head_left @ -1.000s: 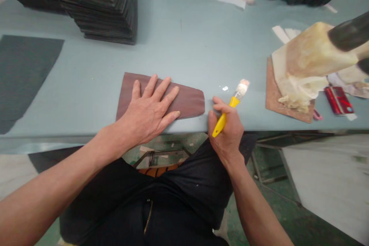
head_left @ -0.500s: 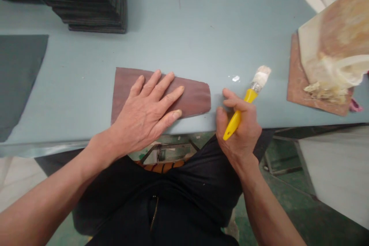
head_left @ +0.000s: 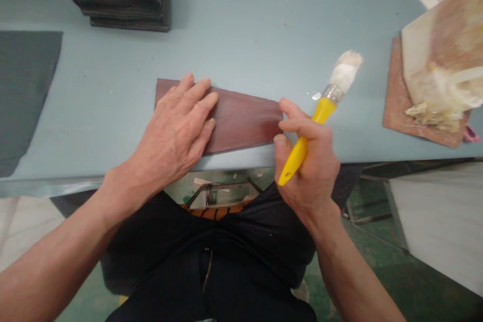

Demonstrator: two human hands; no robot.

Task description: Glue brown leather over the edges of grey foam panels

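Apparently steadied from both ends, the brown panel lies mid-frame on the table, by its near edge. The left hand rests open and flat over its left part. The right hand, half curled round a yellow-handled brush, has thumb and fingertips at the narrow end; the whitened bristles point upper right, probably to spare the panel. At the right edge, a stained container stands over a brown board.
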